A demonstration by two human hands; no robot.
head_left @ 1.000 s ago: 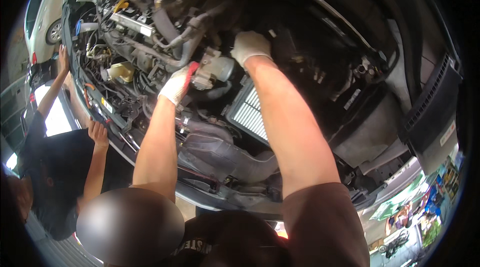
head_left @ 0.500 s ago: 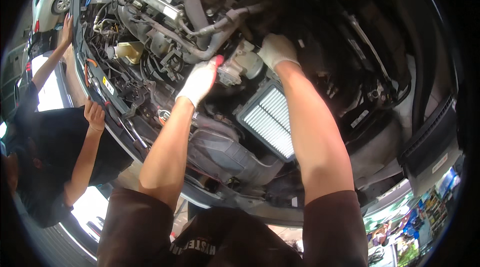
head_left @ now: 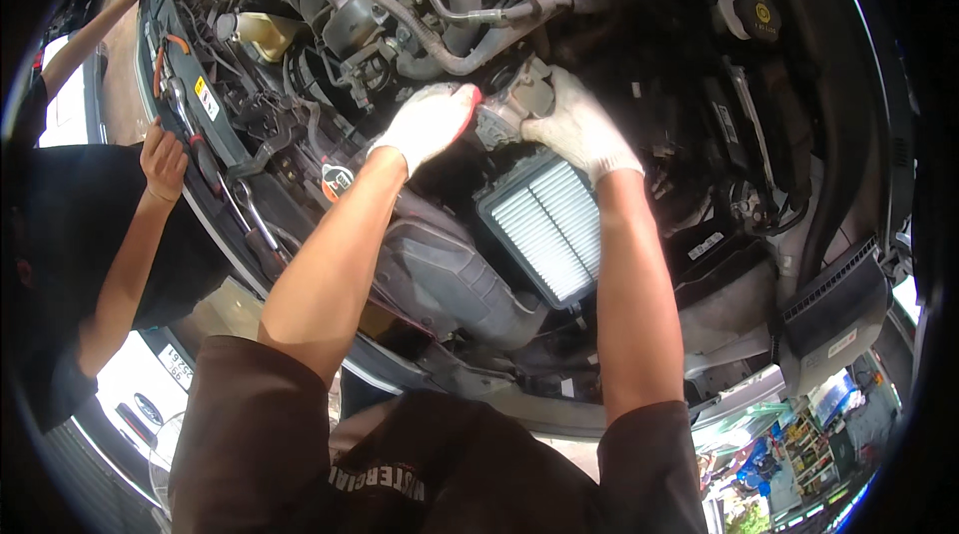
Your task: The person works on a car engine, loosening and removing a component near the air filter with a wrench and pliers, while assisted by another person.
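My left hand (head_left: 428, 126), in a white knit glove with red at the thumb tip, is closed on the left side of a silver-grey metal throttle body (head_left: 507, 112). Around its right side curls my right hand (head_left: 581, 124), gloved in white too. The throttle body is tilted among the engine parts, just below a bent grey pipe (head_left: 479, 56). Whether it is still joined to anything underneath cannot be seen. Nearer to me, beside my right forearm, lies a white pleated air filter (head_left: 547, 227) in a dark frame.
A black plastic air duct (head_left: 460, 279) runs left of the filter. Wrenches (head_left: 257, 219) lie along the bay's left edge, where another person's hand (head_left: 163, 162) rests close by. A pale reservoir (head_left: 265, 34) sits far left, and a black cap (head_left: 749, 14) far right.
My right hand has come round and now grips the throttle body's right side. The throttle body has turned between my hands. The whole view has shifted slightly.
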